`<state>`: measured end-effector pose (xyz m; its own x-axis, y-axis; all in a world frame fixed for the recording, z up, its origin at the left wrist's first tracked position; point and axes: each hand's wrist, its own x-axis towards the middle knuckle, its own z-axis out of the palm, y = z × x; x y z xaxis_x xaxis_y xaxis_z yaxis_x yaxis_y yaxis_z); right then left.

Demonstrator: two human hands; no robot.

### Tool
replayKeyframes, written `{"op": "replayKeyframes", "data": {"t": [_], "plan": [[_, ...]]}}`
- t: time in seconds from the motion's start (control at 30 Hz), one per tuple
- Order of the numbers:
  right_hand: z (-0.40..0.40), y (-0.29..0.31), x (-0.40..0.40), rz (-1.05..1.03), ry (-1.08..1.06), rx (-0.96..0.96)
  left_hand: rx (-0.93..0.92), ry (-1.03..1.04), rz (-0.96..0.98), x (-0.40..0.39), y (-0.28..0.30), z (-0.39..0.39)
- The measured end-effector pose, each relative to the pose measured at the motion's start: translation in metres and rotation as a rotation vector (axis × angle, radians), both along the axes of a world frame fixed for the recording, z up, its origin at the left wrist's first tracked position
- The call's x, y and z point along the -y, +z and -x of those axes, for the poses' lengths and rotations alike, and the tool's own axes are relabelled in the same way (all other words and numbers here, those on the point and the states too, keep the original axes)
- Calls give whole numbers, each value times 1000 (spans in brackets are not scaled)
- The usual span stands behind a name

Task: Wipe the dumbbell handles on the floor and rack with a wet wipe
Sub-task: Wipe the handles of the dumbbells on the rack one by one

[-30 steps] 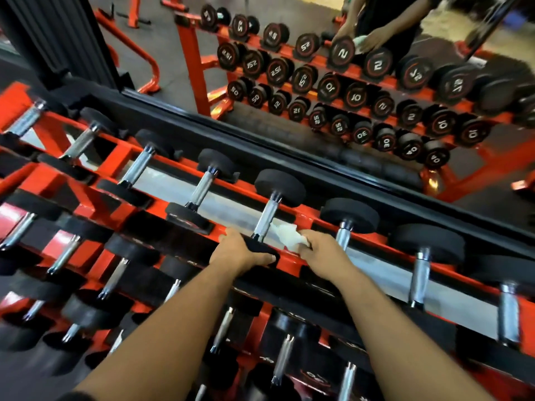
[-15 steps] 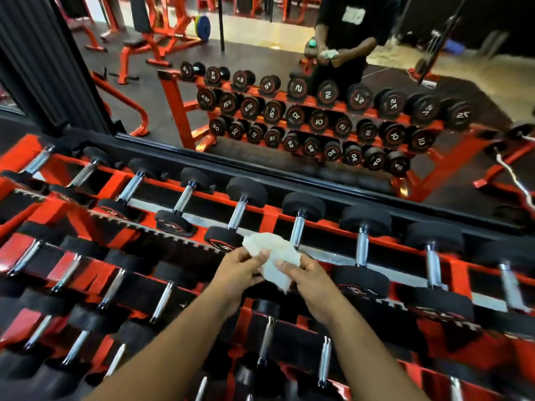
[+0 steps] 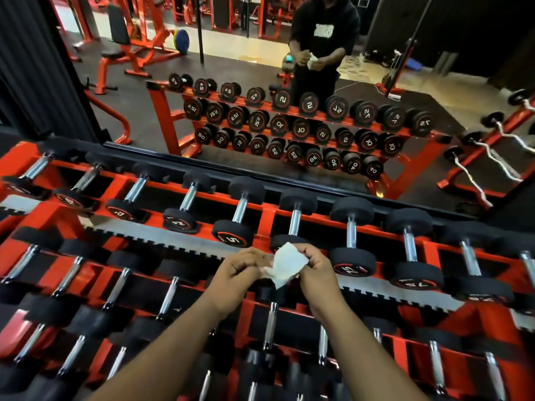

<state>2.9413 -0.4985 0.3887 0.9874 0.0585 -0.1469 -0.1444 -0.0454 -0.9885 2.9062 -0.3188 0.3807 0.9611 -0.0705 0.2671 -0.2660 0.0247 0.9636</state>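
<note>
Both hands are meeting above the orange rack (image 3: 267,218), just in front of its top row — the left hand (image 3: 241,273) and the right hand (image 3: 314,270) are holding one white wet wipe (image 3: 286,264) between them. The left hand's fingers are curling in and pinching the wipe's lower left corner; the right hand's thumb and fingers are pinching its right edge, so the sheet is hanging partly spread and crumpled, clear of any dumbbell.

Directly behind the wipe, a dumbbell with a chrome handle (image 3: 294,222) is lying across the top row, its near head partly hidden by the sheet. To its left a dumbbell marked 5 (image 3: 233,237) is sitting on the front rail, and to its right one marked 7.5 (image 3: 353,263). More dumbbells are filling the rows nearer the lower edge of the rack.

Along the rack's far edge a mirror (image 3: 144,105) is standing, reflecting the rack's numbered ends and a person in a dark top holding the wipe.
</note>
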Motion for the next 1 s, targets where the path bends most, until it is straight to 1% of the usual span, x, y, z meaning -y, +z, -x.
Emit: {"op": "replayKeyframes", "data": {"t": [0.07,0.13,0.27,0.33,0.37,0.43,0.5,0.57,0.63,0.73,0.8,0.87,0.9,1.0], "plan": [[9,4,0,-27,-13,-1,-132,69,104,0,10,8],[18,9,2,-36,-8,11,-280,105,126,6,14,10],[28,20,18,97,17,139,-404,-60,21,26,19,10],[28,25,27,169,41,205,-407,-137,-32,35,24,11],[30,28,35,192,54,224,-399,-124,-63,41,26,12],[34,37,54,193,110,231,-382,-26,-116,50,28,12],[39,46,77,150,198,156,-341,80,-196,59,28,11],[41,52,105,92,301,71,-287,131,-263,75,31,12],[40,54,128,58,380,48,-256,170,-309,96,36,15],[35,52,150,21,387,20,-233,202,-293,119,38,16],[30,48,159,90,302,35,-223,215,-257,133,40,17],[25,43,164,175,223,106,-204,232,-220,145,42,17],[23,42,166,183,210,138,-194,234,-190,149,42,17],[18,40,172,127,203,128,-218,252,-117,157,44,18]]}}
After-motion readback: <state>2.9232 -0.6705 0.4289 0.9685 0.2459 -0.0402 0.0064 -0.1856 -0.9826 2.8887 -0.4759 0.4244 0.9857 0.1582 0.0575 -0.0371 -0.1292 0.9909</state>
